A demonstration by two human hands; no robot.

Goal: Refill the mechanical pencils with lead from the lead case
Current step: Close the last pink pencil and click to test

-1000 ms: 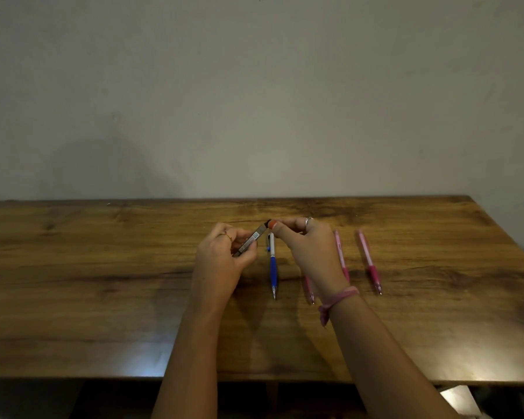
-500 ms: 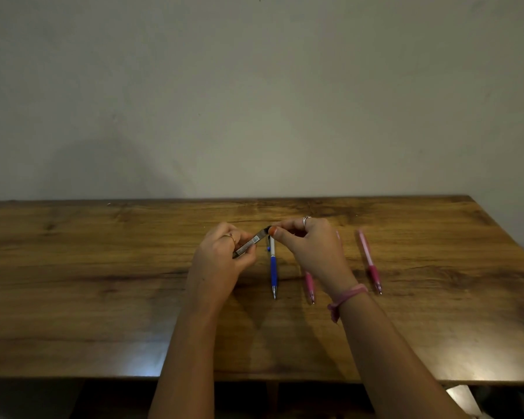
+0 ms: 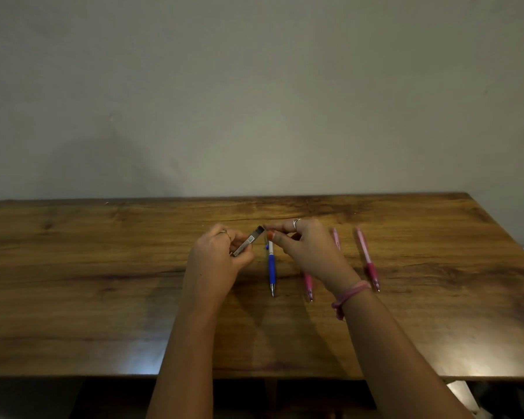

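Head view shows the lead case [image 3: 248, 241], a slim grey stick with a label, held slantwise above the tabletop [image 3: 103, 282]. Its lower end is wrapped in the curled fingers of the left hand [image 3: 217, 261] and its upper end points up and right. The right hand [image 3: 307, 249] has its thumb and forefinger brought together right at that upper end. Whether they pinch the cap, a lead, or nothing is too small to tell; I judge the step to be opening the case or drawing out a lead.

To do it well, the left hand should keep the case steady and only slightly tipped, so leads slide to the mouth without spilling. The right hand should pull straight along the case's axis, since thin lead will likely snap under a sideways bend.

Just beneath the two hands lies the blue pencil [image 3: 272, 267], tip toward the person, the nearest one to fill. A pink pencil [image 3: 308, 285] lies partly hidden under the right wrist. A second pink pencil [image 3: 335, 237] peeks out beyond the hand, and a third [image 3: 367, 260] lies further right. All lie roughly parallel.

Room is generous: bare wood stretches far to the left and toward the near edge [image 3: 254, 377], well apart from the pencils. The right corner is closer to the outermost pink pencil, so a roll that way is the one risk. The wall [image 3: 254, 101] stands behind the far edge.
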